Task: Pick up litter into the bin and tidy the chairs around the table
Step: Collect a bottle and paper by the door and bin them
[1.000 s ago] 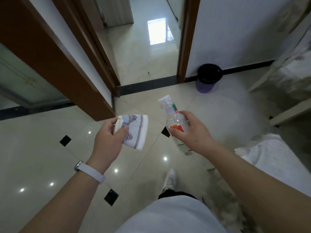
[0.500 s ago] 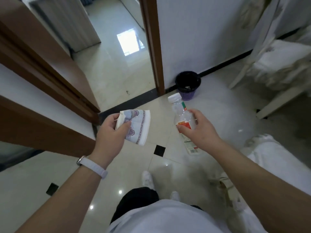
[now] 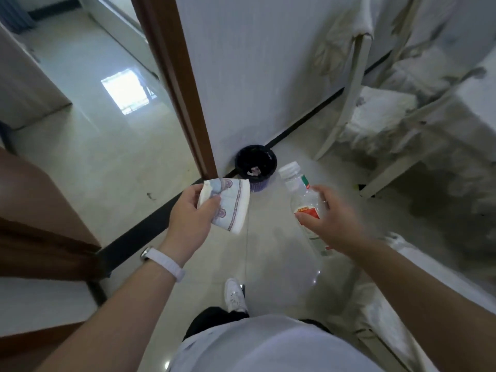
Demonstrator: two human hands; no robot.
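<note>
Near the bin [image 3: 259, 186], left fingers [image 3: 210, 206] pinch a paper cup [image 3: 233, 205], right fingers [image 3: 320, 191] grip a bottle [image 3: 300, 191] (capped).

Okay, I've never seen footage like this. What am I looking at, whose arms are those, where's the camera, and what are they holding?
No machine here: these are a person's two bare arms. Every picture comes from one wide-angle camera worn on their head, looking forward and down. The left hand grips a patterned paper cup turned sideways; the right hand holds a clear plastic bottle with a white cap. Ahead on the tiled floor, against the wall beside a brown door frame, stands a small bin lined in black, with scraps inside. A pale chair stands to the right.
</note>
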